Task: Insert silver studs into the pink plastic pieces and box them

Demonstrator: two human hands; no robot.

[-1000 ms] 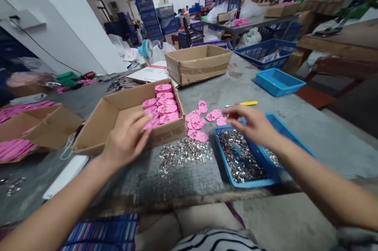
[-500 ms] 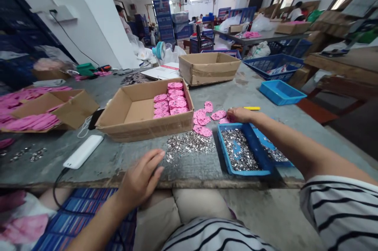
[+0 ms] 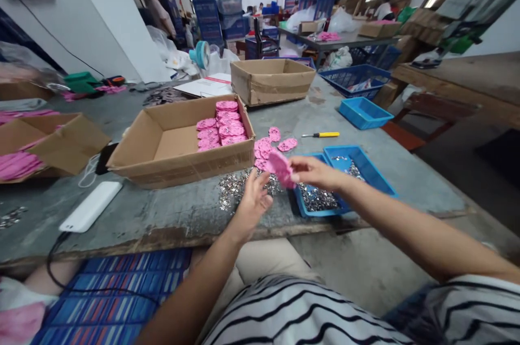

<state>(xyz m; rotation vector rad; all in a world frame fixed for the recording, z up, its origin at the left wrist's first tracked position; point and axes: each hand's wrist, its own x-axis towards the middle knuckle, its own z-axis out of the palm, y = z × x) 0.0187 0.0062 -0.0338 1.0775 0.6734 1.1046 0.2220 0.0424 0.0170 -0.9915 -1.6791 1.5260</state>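
My right hand pinches a pink scalloped piece, soft-looking and tilted up, above the table's front part. Just left of it is my left hand, fingers apart and holding nothing; its fingertips come close to the pink piece, and whether they touch I cannot tell. Behind the hands lie several similar pink pieces in a loose pile. Small shiny metal bits are scattered on the tabletop beneath my left hand. Below my right forearm stands a blue tray of metal bits, partly covered by the arm.
An open cardboard box holds stacked pink pieces. Another carton stands behind it. A yellow-handled screwdriver, a second blue tray and a farther blue tray are to the right. A white power bank lies left, with a cable.
My right hand has come back from beyond the trays with a pink piece in it. My left hand has moved right and forward towards it. The view has shifted right.
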